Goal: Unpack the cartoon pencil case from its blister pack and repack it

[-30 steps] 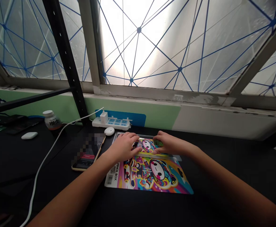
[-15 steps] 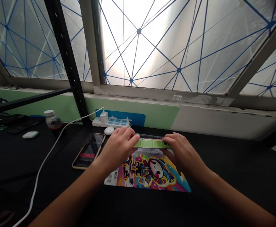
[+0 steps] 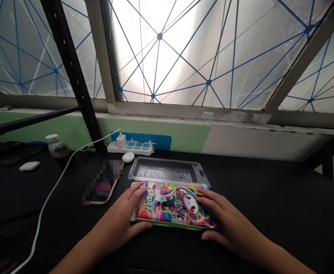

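Note:
A flat, colourful pencil box (image 3: 168,203) with a cartoon figure, the word SPORT and a green side lies face up on the table. My left hand (image 3: 128,215) grips its left end, fingers on the top and thumb along the near edge. At the right end, my right hand (image 3: 222,215) holds it the same way, with fingertips over the lid and thumb near the front edge. Directly behind the box rests a clear plastic tray (image 3: 197,172) of packaging. The printed card under the box is mostly hidden.
To the left lie a phone (image 3: 108,184), partly pixelated, and a small white round case (image 3: 128,157). A power strip (image 3: 138,146) stands by the wall. A white cable (image 3: 54,186) crosses the left side, near a bottle (image 3: 57,146) and a white flat case (image 3: 29,166).
The pencil box has come down from edge-on above the card to lying flat, nearer to me. Both hands moved down with it, and the clear tray behind now shows fully.

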{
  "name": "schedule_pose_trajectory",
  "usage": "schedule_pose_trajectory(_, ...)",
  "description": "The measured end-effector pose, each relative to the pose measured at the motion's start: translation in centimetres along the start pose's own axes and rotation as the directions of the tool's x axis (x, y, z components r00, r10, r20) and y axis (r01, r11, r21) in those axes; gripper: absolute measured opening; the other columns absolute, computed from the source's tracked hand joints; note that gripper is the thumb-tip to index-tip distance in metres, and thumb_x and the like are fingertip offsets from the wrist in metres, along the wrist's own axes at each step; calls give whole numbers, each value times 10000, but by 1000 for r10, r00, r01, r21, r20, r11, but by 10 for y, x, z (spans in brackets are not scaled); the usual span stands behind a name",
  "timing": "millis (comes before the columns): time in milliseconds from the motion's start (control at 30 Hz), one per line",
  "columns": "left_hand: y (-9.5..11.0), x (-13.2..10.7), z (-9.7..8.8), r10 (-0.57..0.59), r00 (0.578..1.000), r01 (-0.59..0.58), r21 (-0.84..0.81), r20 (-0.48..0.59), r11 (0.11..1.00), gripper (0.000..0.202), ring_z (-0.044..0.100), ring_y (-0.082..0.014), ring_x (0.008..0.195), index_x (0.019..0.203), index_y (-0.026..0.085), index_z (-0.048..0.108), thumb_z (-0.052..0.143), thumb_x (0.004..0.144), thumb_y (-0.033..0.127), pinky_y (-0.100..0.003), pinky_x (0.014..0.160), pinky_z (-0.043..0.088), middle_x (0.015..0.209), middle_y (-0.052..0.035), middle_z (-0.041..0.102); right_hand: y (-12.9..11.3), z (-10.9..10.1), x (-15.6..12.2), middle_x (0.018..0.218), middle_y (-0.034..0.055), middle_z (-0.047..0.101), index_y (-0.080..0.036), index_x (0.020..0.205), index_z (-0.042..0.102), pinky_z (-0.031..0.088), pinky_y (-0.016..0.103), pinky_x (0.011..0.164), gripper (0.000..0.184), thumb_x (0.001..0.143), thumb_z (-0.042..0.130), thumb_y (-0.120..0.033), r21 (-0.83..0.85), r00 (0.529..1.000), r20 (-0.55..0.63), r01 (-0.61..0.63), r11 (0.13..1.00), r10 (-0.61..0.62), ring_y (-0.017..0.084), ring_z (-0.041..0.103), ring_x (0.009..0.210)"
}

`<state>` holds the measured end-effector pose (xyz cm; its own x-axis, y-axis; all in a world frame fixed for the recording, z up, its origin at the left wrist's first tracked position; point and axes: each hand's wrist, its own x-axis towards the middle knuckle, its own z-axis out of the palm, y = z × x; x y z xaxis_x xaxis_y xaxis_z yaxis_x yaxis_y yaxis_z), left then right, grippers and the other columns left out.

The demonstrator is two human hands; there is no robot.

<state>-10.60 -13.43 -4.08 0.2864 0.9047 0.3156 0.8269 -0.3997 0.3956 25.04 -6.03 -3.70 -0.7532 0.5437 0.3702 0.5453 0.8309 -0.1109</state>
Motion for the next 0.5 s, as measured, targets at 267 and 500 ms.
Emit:
schedule_pose_trajectory(267,5,1,3,-129,991,132,-168,28,977,1101,515,-340,1327,1570,382,39,801,777,315,-495,1045,484,1487,-124,468,12,-40,36,1081,79,752,-242,1139,719,571,376,805,451,929,535,-595,304,940,238,-312,900,245,277,707,946)
schedule_pose_trajectory(500,11,1,-4,-270,959,282,-216,81,935,972,497,-349,1329,1560,315,141,734,811,496,-489,1057,451,1452,-133,498,20,-35,50,884,59,743,-225,1005,688,527,336,626,360,970,492,-525,247,900,-60,-406,880,432,223,669,724)
